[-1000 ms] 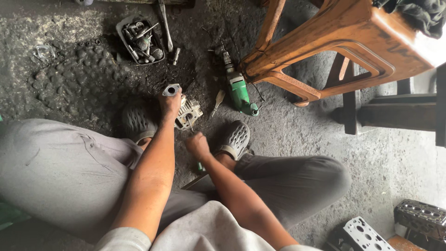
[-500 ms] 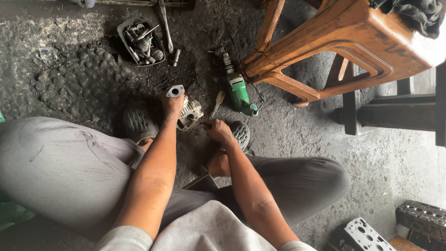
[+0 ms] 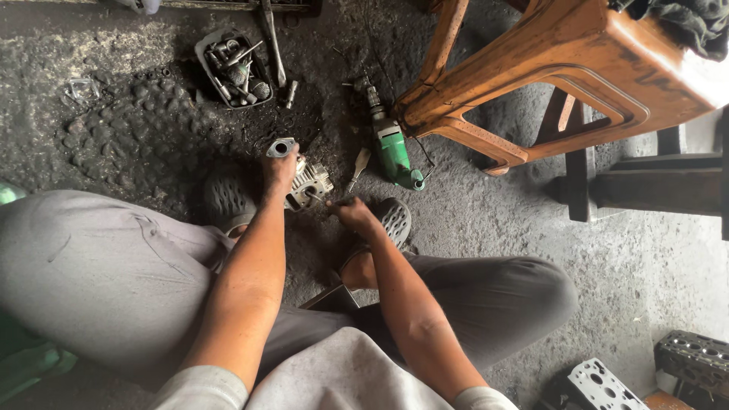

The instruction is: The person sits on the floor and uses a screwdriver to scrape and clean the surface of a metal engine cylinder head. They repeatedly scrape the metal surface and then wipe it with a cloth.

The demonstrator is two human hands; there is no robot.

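My left hand grips a small finned metal engine part that rests on the dark floor between my feet. A round pipe flange of the part sticks out above my fingers. My right hand is closed around a thin metal tool, whose tip touches the part's near side. Both forearms reach forward over my grey-trousered knees. The tool's handle is hidden in my fist.
A green power drill and a loose screwdriver lie just beyond the part. A tray of bolts and sockets sits at the back left. A wooden stool stands to the right. Metal engine castings lie at the bottom right.
My right hand came up from between my feet, reached towards the screwdriver, and now holds a thin tool against the part. My left hand stayed on the part.
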